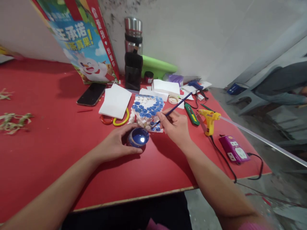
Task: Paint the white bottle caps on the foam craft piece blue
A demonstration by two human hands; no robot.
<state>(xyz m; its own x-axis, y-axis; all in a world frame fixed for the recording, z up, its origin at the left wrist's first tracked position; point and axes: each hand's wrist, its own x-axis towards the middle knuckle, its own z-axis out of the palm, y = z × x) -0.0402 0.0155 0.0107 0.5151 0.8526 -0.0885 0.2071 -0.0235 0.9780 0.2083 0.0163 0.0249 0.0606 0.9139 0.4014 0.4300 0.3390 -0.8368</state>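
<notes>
My left hand [122,142] is wrapped round a small jar [139,138] of blue paint, tilted over the red table. In my right hand [176,125] is a thin dark blue brush [178,103], pinched between thumb and fingers. The brush tip points down and left, at the lower part of a white piece covered in small round discs [148,108]. Many discs are painted blue; some at its upper left and left side are white. The piece stands just behind the jar, and my right fingertips are at its right side.
Behind stand a flask [133,64] and a printed bag [88,48]. A phone [91,94], white sheets [115,101] and scissors [121,118] lie left. A green cutter [191,114], yellow glue gun [209,120] and purple power socket [233,149] with cables are right. A person sits far right.
</notes>
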